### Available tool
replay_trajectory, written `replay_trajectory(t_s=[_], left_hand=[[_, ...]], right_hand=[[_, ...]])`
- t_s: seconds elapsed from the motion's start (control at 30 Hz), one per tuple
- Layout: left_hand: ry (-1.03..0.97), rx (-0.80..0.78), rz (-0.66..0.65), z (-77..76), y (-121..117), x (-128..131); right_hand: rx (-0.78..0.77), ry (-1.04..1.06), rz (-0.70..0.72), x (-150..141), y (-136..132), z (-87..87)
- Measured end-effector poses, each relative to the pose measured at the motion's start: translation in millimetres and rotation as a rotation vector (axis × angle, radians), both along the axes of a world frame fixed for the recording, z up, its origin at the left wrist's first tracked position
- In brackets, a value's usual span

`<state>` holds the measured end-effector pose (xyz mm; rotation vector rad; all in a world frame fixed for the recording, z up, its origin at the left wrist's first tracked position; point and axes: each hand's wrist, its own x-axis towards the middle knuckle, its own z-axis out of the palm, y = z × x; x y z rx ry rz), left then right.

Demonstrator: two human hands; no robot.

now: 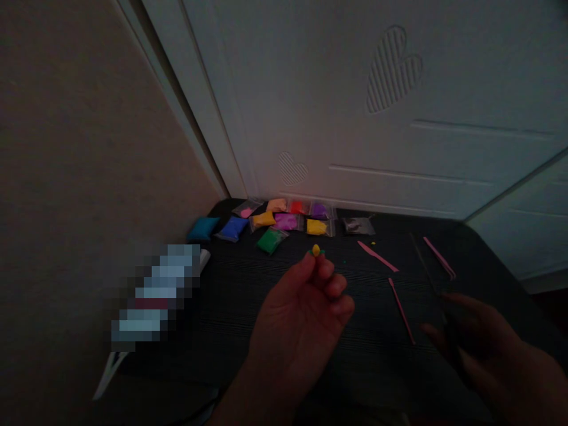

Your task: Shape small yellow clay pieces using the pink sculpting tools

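Between the thumb and fingers of my left hand is a small clay piece, yellow on top with green at both sides. The fingertips cover its lower part. At the right, my right hand is closed around a long thin tool with a dark grip. The tool's narrow shaft points up and away over the table; dim light hides its exact kind. A pink modelling knife and a thin pink stick tool lie between the two hands.
Behind my left hand lie several small bags of coloured clay, including green, yellow and blue. Pink tweezers rest at the right. A blurred-out package is at the left on the dark table. A white panel stands behind.
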<state>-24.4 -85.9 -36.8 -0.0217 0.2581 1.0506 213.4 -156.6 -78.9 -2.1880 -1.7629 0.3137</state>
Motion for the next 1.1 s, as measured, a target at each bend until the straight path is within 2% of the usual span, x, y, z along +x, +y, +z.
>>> replay_trajectory(t_s=[0.1, 0.17, 0.23, 0.33, 0.43, 0.53, 0.63, 0.7, 0.8, 0.93, 1.0, 1.03, 1.1], left_hand=[[0.070, -0.018, 0.000, -6.1, 4, 5], [0.153, -0.031, 0.001, -12.7, 10, 11], [0.248, -0.044, -0.010, -19.2, 17, 18], [0.337, -0.039, -0.026, -22.0, 32, 27], [0.310, 0.026, -0.001, -9.1, 48, 33], [0.210, 0.129, 0.043, 18.3, 62, 38], [0.074, 0.218, 0.064, 48.0, 72, 41], [-0.012, 0.258, 0.066, 62.2, 76, 42], [-0.093, 0.281, 0.062, 70.0, 78, 38], [-0.094, 0.255, 0.039, 61.4, 78, 28], [-0.079, 0.235, 0.030, 54.6, 79, 23], [-0.072, 0.226, 0.025, 51.5, 79, 21], [-0.055, 0.213, 0.012, 46.4, 80, 19]], right_hand=[[-0.145, 0.026, -0.152, 44, 11, -28.9], [-0.218, 0.048, -0.171, 68, 16, -42.7], [-0.250, 0.036, -0.183, 83, 19, -50.3], [-0.281, 0.046, -0.158, 90, 24, -54.5], [-0.190, 0.048, -0.080, 91, 35, -58.5], [-0.117, 0.051, -0.048, 97, 49, -65.8], [-0.105, 0.119, 0.001, 106, 65, -74.6], [-0.101, 0.132, -0.008, 112, 75, -80.2], [-0.101, 0.158, 0.033, 121, 85, -90.1], [-0.109, 0.173, 0.091, 137, 91, -104.5], [-0.121, 0.167, 0.104, 141, 95, -102.3], [-0.126, 0.165, 0.107, 140, 97, -96.0], [-0.114, 0.141, 0.090, 126, 101, -70.8]])
